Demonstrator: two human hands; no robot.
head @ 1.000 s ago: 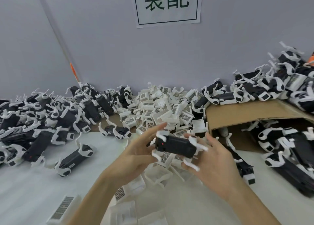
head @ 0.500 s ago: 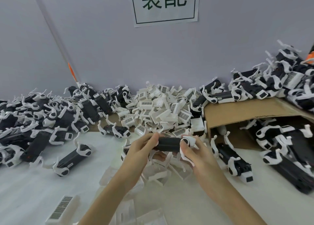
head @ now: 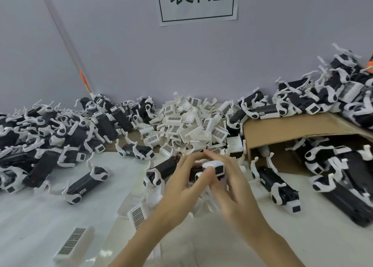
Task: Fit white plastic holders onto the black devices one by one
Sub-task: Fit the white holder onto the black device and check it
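Hands [head: 210, 178] raised together, fingers curled, gripping black device [head: 194, 171], white holder [head: 217, 167].

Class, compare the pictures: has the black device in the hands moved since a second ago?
Yes. The black device has come down and nearer the person: it earlier overlapped the pile of white holders, and now sits below it.

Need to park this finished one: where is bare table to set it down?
Bare white table lies front left, between the lone device and the loose holder; another patch front right, below the cardboard box. The holder heap and back-left pile are crowded.
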